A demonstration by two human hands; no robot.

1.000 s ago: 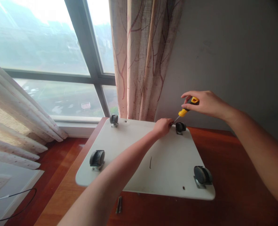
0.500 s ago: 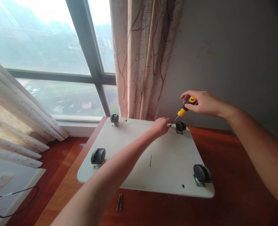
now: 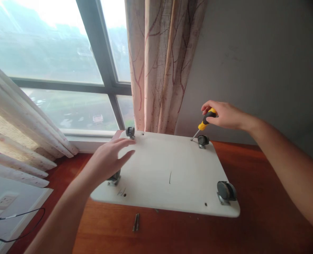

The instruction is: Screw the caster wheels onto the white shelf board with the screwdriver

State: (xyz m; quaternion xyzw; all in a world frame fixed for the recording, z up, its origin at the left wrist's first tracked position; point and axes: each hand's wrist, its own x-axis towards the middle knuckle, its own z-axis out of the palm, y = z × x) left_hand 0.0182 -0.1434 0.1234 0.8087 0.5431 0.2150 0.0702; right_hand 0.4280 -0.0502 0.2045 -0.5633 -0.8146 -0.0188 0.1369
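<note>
A white board (image 3: 167, 169) lies on a reddish wooden table (image 3: 264, 197), black caster wheels pointing up at its corners. My right hand (image 3: 223, 114) is closed round a yellow and black screwdriver (image 3: 205, 121); its tip rests on the board beside the far right caster (image 3: 203, 141). My left hand (image 3: 111, 157) hovers over the board's left side with fingers stretched out and nothing in it. It covers most of the near left caster (image 3: 114, 178).
Two screws (image 3: 136, 222) lie on the table in front of the board. A far left caster (image 3: 130, 132) and a near right caster (image 3: 226, 192) stand on the board. A curtain (image 3: 161, 63), window and grey wall are behind. A cable (image 3: 16, 215) runs at lower left.
My left hand has left the spot by the screwdriver tip and swung left and nearer, opening over the near left caster. The right hand keeps the screwdriver at the far right caster.
</note>
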